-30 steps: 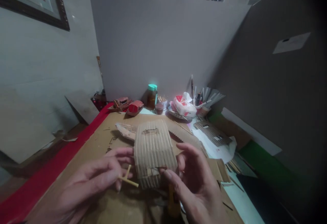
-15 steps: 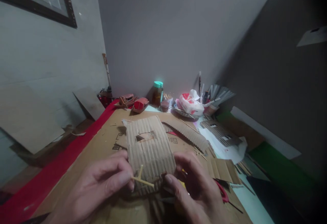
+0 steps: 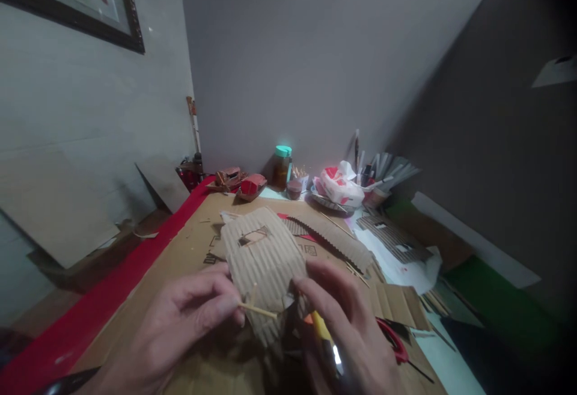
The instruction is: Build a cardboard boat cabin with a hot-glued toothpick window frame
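Note:
My left hand [image 3: 193,317] is closed, pinching a thin wooden stick [image 3: 260,310] with a short side piece rising from it. Behind the stick is a curved piece of corrugated cardboard [image 3: 265,263] with a small cut-out window; its edges come close to both hands, and I cannot tell what supports it. My right hand [image 3: 345,317] is closed around a yellow-handled utility knife [image 3: 321,326], partly hidden by the fingers. Its dark tip is near the stick's free end. Red-handled scissors [image 3: 394,339] lie beside my right hand.
A ridged cardboard strip [image 3: 333,238] lies behind the hands. Farther back stand a green-lidded jar [image 3: 282,166], small red models [image 3: 251,186] and a tissue pack [image 3: 341,187]. A cardboard panel with windows [image 3: 394,238] lies on the right. A grey board [image 3: 315,70] rises behind.
The corrugated piece has tilted, its lower end now more to the right. My right hand has turned, showing more of the yellow handle, and its tip has come to the stick's end.

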Tool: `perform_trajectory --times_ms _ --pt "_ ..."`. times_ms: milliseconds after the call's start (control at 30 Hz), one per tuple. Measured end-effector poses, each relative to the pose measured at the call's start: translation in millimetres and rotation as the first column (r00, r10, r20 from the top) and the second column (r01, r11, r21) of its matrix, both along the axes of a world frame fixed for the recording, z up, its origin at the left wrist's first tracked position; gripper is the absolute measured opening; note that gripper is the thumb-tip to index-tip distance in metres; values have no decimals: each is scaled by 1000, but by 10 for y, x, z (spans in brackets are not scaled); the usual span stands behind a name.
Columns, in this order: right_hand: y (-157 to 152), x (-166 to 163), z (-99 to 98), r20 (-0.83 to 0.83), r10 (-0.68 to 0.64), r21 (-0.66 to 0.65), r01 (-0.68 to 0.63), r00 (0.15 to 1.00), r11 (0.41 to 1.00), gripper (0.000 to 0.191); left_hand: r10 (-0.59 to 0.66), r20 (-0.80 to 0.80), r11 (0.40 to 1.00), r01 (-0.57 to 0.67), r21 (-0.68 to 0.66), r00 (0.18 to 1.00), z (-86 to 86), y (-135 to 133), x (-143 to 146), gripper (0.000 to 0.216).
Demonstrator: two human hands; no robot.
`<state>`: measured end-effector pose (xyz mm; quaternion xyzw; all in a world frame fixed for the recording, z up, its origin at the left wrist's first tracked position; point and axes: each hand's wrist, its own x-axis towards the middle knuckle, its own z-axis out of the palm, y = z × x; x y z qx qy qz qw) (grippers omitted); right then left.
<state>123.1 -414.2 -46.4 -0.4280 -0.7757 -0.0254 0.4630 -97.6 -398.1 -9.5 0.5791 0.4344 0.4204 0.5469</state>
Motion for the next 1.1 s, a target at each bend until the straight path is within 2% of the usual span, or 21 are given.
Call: perform_trajectory --times_ms 67,233,300,367,433,533,600,667,733,833,967,1033,1100 --pt "25 -17 -54 72 1 66 -6 997 998 43 8 5 1000 -8 4 1000 5 -15 1 33" --pt "69 0 -140 259 -39 208 -16 965 978 50 -70 100 997 71 -6 993 -42 -36 -16 28" --pt "60 39 -146 312 -52 226 -21 949 974 50 -89 94 996 90 -10 992 -65 -43 -19 26" --pt "44 87 -113 349 -48 177 -15 936 984 49 -124 109 992 127 -14 986 -81 -50 -18 23" --pt "30 123 -28 271 -9 39 -2 963 999 42 -172 158 984 177 -18 972 -96 -51 -17 23" --pt "16 124 162 -44 20 -213 -28 999 977 28 -225 201 974 225 27 953 -156 -26 -39 28" --pt "11 88 269 -226 -12 -390 -79 974 917 25 -267 167 962 255 93 949 -223 4 -67 32" --pt "9 34 327 -429 -57 -538 -204 902 818 21 -334 102 936 317 152 937 -285 30 -89 34" --pt "6 -23 337 -623 -94 -560 -359 777 746 16 -326 50 935 315 164 944 -314 43 -89 34" --pt "0 -81 305 -772 -148 -509 -462 618 726 15 -246 31 960 238 149 969 -300 44 -57 33" --pt "-15 -100 265 -788 -260 -541 -428 558 724 26 -271 2 958 270 102 962 -295 48 -42 33" --pt "-34 -108 268 -755 -324 -605 -417 569 678 36 -259 -43 961 262 89 965 -308 51 -45 33" --pt "-63 -130 290 -732 -382 -659 -442 565 608 45 -231 -87 967 239 90 969 -309 54 -31 30"
